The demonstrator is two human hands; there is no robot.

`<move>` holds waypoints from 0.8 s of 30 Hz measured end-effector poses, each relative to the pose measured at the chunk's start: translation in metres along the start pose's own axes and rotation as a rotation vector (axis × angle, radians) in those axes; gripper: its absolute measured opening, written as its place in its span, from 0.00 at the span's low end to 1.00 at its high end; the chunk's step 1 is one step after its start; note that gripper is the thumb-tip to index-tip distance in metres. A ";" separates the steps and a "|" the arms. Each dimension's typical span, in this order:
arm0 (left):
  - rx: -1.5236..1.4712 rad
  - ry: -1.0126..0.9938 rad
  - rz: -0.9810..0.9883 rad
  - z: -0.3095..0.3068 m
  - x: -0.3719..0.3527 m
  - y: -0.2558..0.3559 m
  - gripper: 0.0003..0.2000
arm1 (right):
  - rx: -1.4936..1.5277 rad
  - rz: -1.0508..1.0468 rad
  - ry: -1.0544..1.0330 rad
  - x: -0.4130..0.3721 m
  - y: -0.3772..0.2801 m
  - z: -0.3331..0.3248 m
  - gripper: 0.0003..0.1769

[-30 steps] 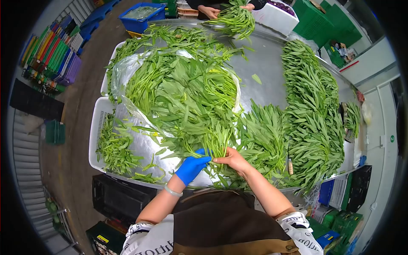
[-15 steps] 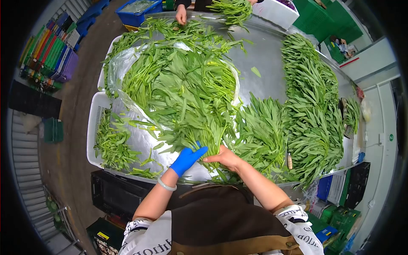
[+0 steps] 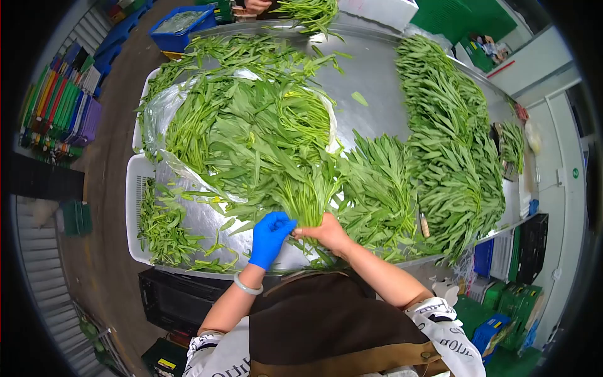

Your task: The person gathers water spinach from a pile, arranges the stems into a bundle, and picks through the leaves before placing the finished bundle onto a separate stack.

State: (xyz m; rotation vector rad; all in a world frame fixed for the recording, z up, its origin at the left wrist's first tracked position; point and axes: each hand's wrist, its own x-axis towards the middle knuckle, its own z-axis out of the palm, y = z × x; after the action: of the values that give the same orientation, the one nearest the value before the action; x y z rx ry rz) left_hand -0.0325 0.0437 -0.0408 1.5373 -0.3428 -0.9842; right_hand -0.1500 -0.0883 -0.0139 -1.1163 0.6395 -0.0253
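Observation:
My right hand [image 3: 328, 234] is wrapped round the lower stems of a bunch of water spinach [image 3: 306, 196], its leaves pointing away from me. Beside it, my left hand [image 3: 271, 239] in a blue glove is closed in a pinch at the cut ends of the stems. What its fingertips hold is too small to make out. Beyond the bunch lies a large heap of loose water spinach [image 3: 245, 125] on a clear plastic sheet [image 3: 164, 108]. A smaller laid-out pile [image 3: 380, 182] is just right of my right hand.
Long rows of water spinach [image 3: 449, 144] line the right of the metal table [image 3: 367, 69]. A knife with a wooden handle [image 3: 424, 226] lies between piles. White baskets [image 3: 133, 217] with leaves stand at the left. Across the table is another person's hand [image 3: 257, 6] near more greens.
My left hand has shifted from lying across the bunch to a pinch at its stem ends. My right hand keeps its hold. The other person's hand has drawn back from the table.

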 end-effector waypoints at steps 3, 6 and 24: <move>0.326 0.060 0.269 0.002 -0.007 0.004 0.06 | 0.164 -0.039 0.127 0.005 0.007 -0.010 0.06; 0.251 -0.278 0.133 0.003 -0.025 0.023 0.05 | 0.327 -0.032 0.283 0.013 0.010 -0.014 0.05; -0.482 -0.606 -0.151 -0.002 -0.016 -0.006 0.28 | -1.089 -0.299 0.146 -0.045 -0.045 0.004 0.18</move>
State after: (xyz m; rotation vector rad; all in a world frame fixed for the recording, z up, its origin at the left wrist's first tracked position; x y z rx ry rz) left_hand -0.0426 0.0578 -0.0407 0.8159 -0.3774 -1.5235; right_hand -0.1719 -0.0906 0.0456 -2.2745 0.6092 -0.0135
